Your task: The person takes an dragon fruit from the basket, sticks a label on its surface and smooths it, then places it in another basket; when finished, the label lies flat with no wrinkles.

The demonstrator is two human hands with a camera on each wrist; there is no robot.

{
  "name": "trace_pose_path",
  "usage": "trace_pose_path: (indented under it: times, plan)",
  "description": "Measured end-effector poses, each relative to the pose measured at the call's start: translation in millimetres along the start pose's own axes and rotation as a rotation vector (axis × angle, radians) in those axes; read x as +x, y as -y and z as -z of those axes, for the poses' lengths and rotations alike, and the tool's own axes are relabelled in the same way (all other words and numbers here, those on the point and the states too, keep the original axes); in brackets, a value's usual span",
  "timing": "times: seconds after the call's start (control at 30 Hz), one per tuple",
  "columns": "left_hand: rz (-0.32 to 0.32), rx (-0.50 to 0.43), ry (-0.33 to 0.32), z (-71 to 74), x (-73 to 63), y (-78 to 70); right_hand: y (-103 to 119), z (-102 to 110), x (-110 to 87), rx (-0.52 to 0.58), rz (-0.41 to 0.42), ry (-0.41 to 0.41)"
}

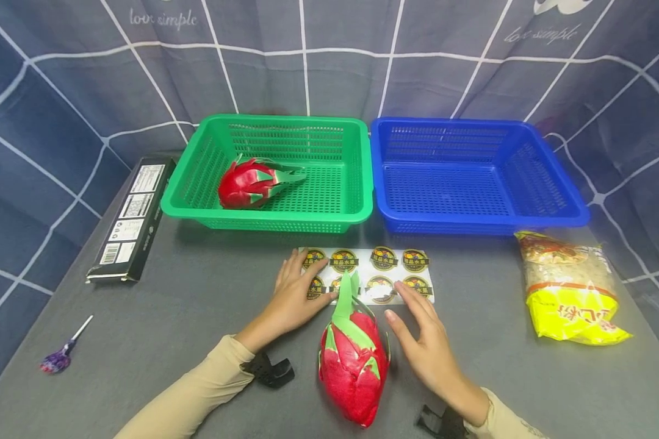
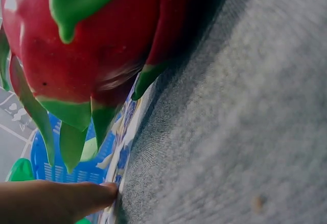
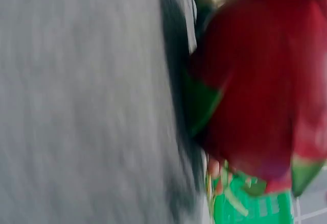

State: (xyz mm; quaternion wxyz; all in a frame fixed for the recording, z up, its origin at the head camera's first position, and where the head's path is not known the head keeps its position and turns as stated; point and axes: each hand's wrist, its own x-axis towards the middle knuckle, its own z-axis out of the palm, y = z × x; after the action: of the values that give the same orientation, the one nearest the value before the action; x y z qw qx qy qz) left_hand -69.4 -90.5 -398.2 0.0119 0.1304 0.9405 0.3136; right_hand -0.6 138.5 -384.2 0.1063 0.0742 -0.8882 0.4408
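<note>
A red dragon fruit (image 1: 354, 366) with green leaf tips lies on the table, its leafy end pointing away and overlapping a white sheet of stickers (image 1: 365, 266). The stickers are round, black and gold, in two rows. My left hand (image 1: 296, 297) rests on the sheet's left end with fingers spread. To the right of the fruit, my right hand (image 1: 427, 341) extends its index finger onto the lower edge of the sheet, thumb held apart. Both wrist views are mostly filled by the fruit (image 2: 102, 50), which hides much of the sheet there.
A second dragon fruit (image 1: 252, 184) lies in the green basket (image 1: 269, 217) at the back. Beside that stands a blue basket (image 1: 483, 224). At left are a black box (image 1: 133, 222) and a lollipop (image 1: 60, 355); at right, a yellow food packet (image 1: 571, 292).
</note>
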Motion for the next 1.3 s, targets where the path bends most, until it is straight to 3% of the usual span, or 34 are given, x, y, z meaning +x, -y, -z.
trace_pose_path:
  times: [0.37,0.63,0.87,1.13,1.3]
  plan:
    - [-0.007,0.052,0.018,-0.2,-0.3,-0.2,-16.2,1.1,48.2,-0.079,0.041,-0.076]
    - [-0.009,0.049,0.003,-1.3,-1.2,0.6,-22.7,-3.6,84.5,-0.115,-0.067,-0.04]
    - [-0.015,0.056,-0.002,-1.7,-1.4,1.1,-25.3,-5.4,96.8,-0.154,-0.16,0.067]
    - [-0.015,0.065,-0.001,-1.7,-1.4,0.8,-26.6,-8.6,101.4,-0.238,-0.181,0.158]
    - [-0.014,0.071,-0.002,-1.8,-1.7,0.5,-25.1,-8.2,100.3,-0.232,-0.169,0.186]
